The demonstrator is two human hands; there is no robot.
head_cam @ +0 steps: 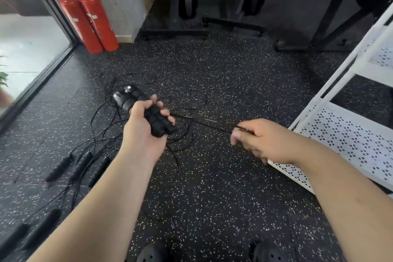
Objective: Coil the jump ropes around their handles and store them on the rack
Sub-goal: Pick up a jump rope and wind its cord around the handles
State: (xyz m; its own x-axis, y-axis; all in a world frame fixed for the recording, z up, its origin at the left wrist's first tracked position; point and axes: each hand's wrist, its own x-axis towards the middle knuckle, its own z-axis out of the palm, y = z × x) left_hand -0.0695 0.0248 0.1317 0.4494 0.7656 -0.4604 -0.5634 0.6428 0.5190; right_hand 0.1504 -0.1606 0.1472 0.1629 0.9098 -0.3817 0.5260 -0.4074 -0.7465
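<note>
Left hand (146, 132) grips bundled black handles (140, 104) at chest-front, fingers curled round. Right hand (261, 140) pinches taut rope (202, 121) running from bundle, hands apart. Loose ropes (110, 112), maybe three handles, on floor (212, 187) below-left. White rack (344, 134) right.

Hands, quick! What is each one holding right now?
Left hand: grips the bundled jump rope handles.
Right hand: pinches the black rope stretched from the handles.
</note>
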